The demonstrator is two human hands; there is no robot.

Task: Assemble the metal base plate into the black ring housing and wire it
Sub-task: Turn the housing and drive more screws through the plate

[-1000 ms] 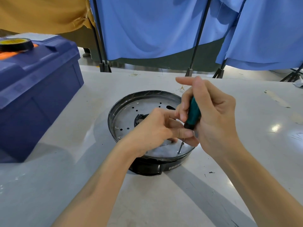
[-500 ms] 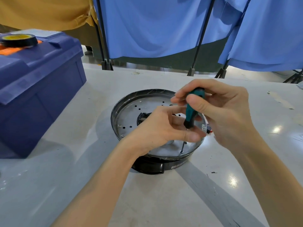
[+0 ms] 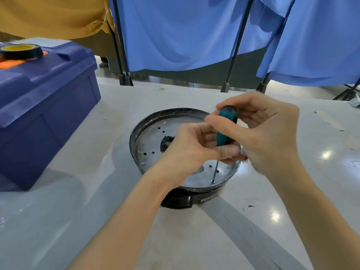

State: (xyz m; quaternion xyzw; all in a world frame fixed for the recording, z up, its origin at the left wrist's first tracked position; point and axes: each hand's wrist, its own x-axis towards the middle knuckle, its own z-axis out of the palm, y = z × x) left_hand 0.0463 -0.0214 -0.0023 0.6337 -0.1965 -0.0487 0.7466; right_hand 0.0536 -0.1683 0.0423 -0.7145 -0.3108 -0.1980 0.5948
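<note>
The black ring housing [image 3: 181, 199] sits on the white table with the perforated metal base plate [image 3: 150, 139] seated inside it. A green-handled screwdriver [image 3: 226, 131] stands nearly upright, its tip on a screw [image 3: 213, 181] near the plate's front edge. My right hand [image 3: 261, 131] grips the top of the handle with thumb and fingers. My left hand [image 3: 192, 151] pinches the lower end of the handle, where the shaft begins. A black opening [image 3: 165, 143] in the plate's centre is partly hidden by my left hand.
A blue plastic toolbox [image 3: 44, 106] stands at the left with a roll of black tape [image 3: 21, 51] on its lid. Blue curtains on black stands [image 3: 231, 61] hang behind the table. Small dark scraps [image 3: 250, 206] lie on the table at the right.
My right hand has shifted up to the top of the handle and turned around it. The screwdriver stands more upright on the same screw. My left hand stays at the shaft.
</note>
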